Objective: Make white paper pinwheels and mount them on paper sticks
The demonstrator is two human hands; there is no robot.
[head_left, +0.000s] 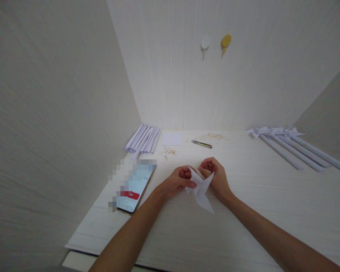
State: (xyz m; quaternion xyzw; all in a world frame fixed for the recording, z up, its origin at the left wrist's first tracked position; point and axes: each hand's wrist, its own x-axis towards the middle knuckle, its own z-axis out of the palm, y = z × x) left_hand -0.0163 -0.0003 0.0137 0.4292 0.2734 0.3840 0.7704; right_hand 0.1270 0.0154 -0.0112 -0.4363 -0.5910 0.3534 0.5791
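Note:
A white paper pinwheel [200, 187] with pointed blades is between my hands, just above the table. My left hand [179, 182] pinches it near its centre, the thumb lying across the front. Close behind its right blade, my right hand [214, 177] is closed with the fingers curled in; whatever those fingertips hold is hidden. Past my hands lie small yellow-handled snips [201, 144], a flat square of white paper [171, 139] and a small heap of short pale pieces [169, 152].
Rolled paper tubes [144, 139] are stacked at the back left. Several finished paper pinwheels on tube sticks [293, 151] lie at the right. A phone [137, 187] rests left of my left arm. More tiny scraps [215, 136] lie by the back wall, which bears two hooks [226, 40].

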